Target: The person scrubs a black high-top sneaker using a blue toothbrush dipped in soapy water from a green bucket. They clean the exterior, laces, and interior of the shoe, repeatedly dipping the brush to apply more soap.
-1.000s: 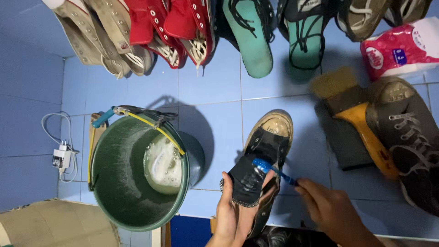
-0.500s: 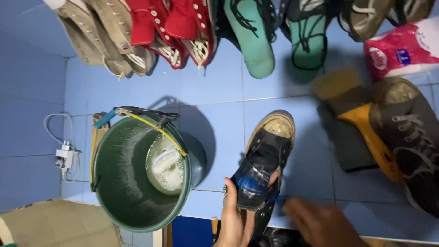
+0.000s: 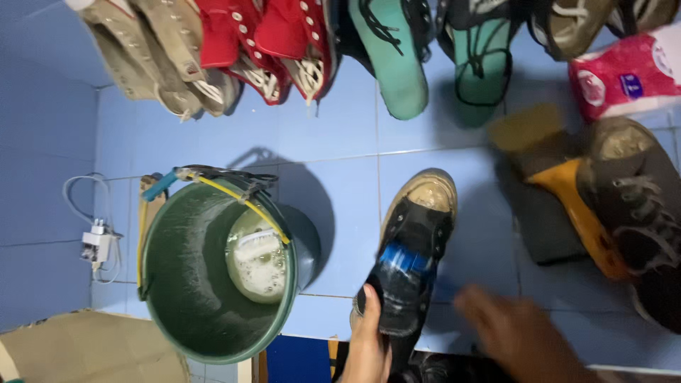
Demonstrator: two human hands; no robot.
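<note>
Two hands work low in the head view, near the bottom edge of the blue tiled floor (image 3: 340, 142). The left hand (image 3: 369, 340) is closed round the heel end of a black shoe (image 3: 411, 255) with a muddy tan toe, thumb laid over its upper, holding it slanted with the toe away from the person. A small blue brush (image 3: 401, 259) lies across the middle of the shoe. The right hand (image 3: 514, 333) hovers just beside the shoe, too blurred for me to tell how far its fingers are spread or whether it grips anything. Good scrubbing here would seem to call for a firm heel grip and the shoe tipped so that dirty water runs off. A green bucket (image 3: 191, 298) of soapy water stands just to the left, with more shoes ranged along the far edge.
</note>
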